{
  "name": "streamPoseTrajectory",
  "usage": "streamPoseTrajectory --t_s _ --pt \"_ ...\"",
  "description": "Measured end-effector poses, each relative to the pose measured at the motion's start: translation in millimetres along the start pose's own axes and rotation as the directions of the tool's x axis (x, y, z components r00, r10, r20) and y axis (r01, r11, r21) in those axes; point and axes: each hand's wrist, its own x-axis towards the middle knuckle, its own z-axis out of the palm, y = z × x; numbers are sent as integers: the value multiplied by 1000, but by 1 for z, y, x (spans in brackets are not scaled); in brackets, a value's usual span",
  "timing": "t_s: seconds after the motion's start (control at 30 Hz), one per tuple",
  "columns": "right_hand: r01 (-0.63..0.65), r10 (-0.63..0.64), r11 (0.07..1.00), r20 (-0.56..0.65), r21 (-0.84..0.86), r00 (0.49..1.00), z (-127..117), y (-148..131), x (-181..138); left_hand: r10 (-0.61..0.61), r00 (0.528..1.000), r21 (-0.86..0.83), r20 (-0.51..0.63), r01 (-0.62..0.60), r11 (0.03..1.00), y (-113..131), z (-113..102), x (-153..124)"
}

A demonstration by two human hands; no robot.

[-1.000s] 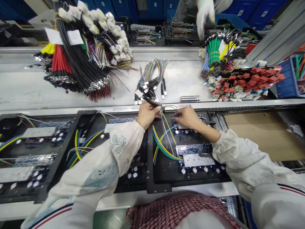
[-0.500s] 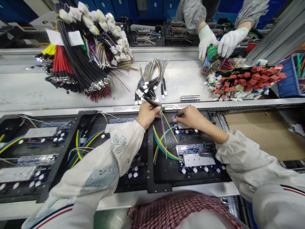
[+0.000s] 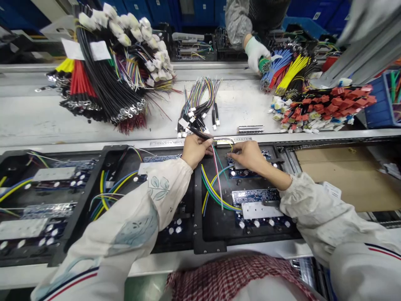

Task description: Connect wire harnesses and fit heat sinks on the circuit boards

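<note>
My left hand (image 3: 194,151) is closed around a black-sleeved wire harness (image 3: 199,133), whose white connector (image 3: 184,123) points up and left. Loose pink, white and green wires (image 3: 217,173) from it hang over a black tray (image 3: 216,228). A thin yellow wire and a dark one run across to my right hand (image 3: 249,155), whose thumb and forefinger are pinched on the yellow wire's end. That hand is just above the upper circuit board (image 3: 246,172), partly covering it. The lower circuit board (image 3: 262,209) has thick yellow, green and blue wires at its left side.
More harnesses (image 3: 199,106) lie behind my hands. A large cable bundle (image 3: 109,79) stands at the back left, red connectors (image 3: 340,100) at the right. Other trays with boards (image 3: 53,173) are to my left, cardboard (image 3: 338,175) to my right. Across the bench, a co-worker's gloved hand (image 3: 257,53) holds green-wrapped wires.
The yellow wire, hanging free before, now runs to my right hand. My left hand keeps its grip. Opposite, one co-worker's hand has lifted away right, uncovering blue and yellow wires.
</note>
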Motion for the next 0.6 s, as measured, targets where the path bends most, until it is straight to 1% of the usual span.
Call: streamPoseTrajectory --t_s 0.1,0.4,0.53,0.57,0.6 --pt "-7 7 1000 -6 -4 1000 -1 0 -3 13 1000 2 -9 -13 1000 1 1 0" --pt "7 -7 1000 -3 -2 1000 3 2 0 -7 1000 10 -11 7 1000 2 2 1" --pt "34 -32 997 25 -63 999 -8 0 -7 -7 1000 -1 -10 7 1000 1 1 1" --pt "66 -63 996 54 -53 997 -13 -3 -10 -8 1000 -6 -11 8 1000 1 1 2" --pt "108 -105 994 116 -17 988 -17 -6 -14 -9 1000 -11 -12 9 1000 1 1 2"
